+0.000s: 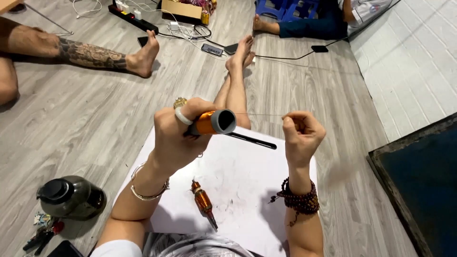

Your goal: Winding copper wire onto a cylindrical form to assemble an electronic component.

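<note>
left hand (pixel 178 131) with its grip wrapped round an orange pen-like tool (pixel 214 123), grey end poking out past the fist, right hand (pixel 301 133) pinching a thin wire (pixel 259 114) stretched between them, above a white sheet (pixel 238 185) on the floor, second orange tool (pixel 203 202) lying on it

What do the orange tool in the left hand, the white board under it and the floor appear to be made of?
Orange tool: probably anodised metal, given its satin sheen, with a matte grey end, perhaps plastic or rubber. White board: looks like smooth plastic or coated card, flat and smudged with dark marks. Floor: grey wood-look planks, likely laminate or vinyl, with visible seams.
</note>
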